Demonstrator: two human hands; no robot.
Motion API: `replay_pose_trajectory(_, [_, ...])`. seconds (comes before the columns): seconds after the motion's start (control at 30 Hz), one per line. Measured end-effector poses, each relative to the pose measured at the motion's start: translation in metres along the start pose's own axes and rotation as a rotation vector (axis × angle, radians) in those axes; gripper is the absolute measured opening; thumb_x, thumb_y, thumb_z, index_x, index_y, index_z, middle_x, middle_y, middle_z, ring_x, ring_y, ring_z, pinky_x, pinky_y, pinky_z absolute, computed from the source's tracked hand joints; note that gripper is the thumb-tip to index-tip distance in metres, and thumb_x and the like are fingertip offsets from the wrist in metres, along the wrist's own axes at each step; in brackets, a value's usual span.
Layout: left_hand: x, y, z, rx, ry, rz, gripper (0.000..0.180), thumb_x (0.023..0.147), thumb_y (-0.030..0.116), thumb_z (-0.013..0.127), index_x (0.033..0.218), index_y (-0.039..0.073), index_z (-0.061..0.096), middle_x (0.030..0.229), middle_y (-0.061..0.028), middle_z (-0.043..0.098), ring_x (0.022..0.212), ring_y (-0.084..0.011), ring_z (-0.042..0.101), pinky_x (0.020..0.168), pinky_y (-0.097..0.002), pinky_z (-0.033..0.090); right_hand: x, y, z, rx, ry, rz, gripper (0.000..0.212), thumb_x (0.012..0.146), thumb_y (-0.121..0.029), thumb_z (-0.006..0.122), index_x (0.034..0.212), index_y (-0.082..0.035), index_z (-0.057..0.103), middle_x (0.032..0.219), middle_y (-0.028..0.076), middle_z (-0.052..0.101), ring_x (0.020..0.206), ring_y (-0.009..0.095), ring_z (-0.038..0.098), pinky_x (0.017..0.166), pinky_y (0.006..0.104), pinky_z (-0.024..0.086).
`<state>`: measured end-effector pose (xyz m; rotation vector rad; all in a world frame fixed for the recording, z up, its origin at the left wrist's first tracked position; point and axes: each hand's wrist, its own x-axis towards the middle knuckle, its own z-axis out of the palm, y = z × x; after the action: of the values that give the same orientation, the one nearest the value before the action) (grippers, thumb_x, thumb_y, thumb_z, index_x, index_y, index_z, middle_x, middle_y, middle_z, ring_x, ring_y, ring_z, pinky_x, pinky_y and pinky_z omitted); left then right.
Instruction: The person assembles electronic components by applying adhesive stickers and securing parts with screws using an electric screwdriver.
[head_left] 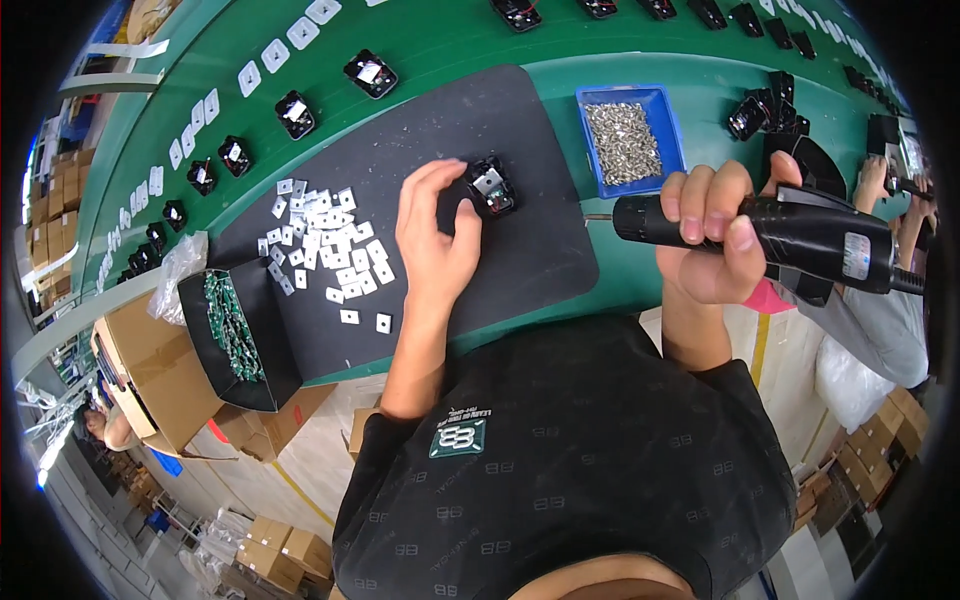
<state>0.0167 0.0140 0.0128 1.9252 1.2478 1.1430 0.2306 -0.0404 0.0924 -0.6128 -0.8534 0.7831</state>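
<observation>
On the dark mat (535, 255), a small black case (503, 199) lay open. A pale plate (487, 181) sat inside, but the case seemed not yet closed up. The left hand (437, 235) curved beside it, thumb and fingers apart. The right hand (712, 235) squeezed a black screwdriver (812, 236). Screws (625, 142) lay nearby.

Screwdriver (815, 238) body smooth black plastic, soft sheen; bit (598, 217) bare metal; housing (492, 187) hard black plastic, glossy edges; mat (520, 260) matt, dark, rubber-like, flecked with pale specks; square plates (358, 260) flat, smooth, pale, metal or plastic unclear; tray (674, 130) smooth blue plastic; screws (622, 143) shiny silvery metal; table (630, 270) smooth green, faint sheen; bag (180, 280) clear crinkled plastic film, glossy; carton (160, 370) matt brown cardboard; shirt (570, 450) soft black cloth, matt, tonal print
</observation>
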Motion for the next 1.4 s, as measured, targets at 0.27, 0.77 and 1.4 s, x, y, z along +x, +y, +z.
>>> replay_pose_trajectory(0.27, [-0.005,0.06,0.007,-0.174,-0.249,0.139,0.022,0.066,0.015,0.08,0.078,0.003,0.066,0.074,-0.007,0.066,0.063,-0.0201,0.064,0.055,-0.0286,0.05,-0.001,-0.018,0.005,0.153,-0.198,-0.009,0.058,0.087,-0.019,0.058,0.137,-0.022,0.028,0.071,-0.001,0.045,0.061,0.013,0.046,0.063,0.0321,0.042])
replay_pose_trajectory(0.77, [-0.008,0.053,0.017,-0.261,-0.174,0.215,0.018,0.067,0.006,0.079,0.083,0.004,0.069,0.078,-0.0055,0.069,0.054,-0.0114,0.057,0.049,-0.023,0.045,-0.002,-0.02,0.005,0.19,-0.261,0.015,0.058,0.087,-0.018,0.058,0.136,-0.023,0.027,0.073,0.0,0.047,0.063,0.013,0.049,0.063,0.032,0.042])
replay_pose_trajectory(1.4, [-0.003,-0.026,0.014,0.258,-0.289,0.077,0.083,0.055,0.02,0.085,0.127,0.006,0.047,0.114,-0.0117,0.055,0.108,-0.0302,0.051,0.093,-0.0405,0.036,0.003,0.066,0.022,0.047,-0.18,-0.065,0.051,0.081,-0.001,0.059,0.124,-0.008,0.033,0.065,0.004,0.049,0.053,0.015,0.05,0.056,0.0334,0.048])
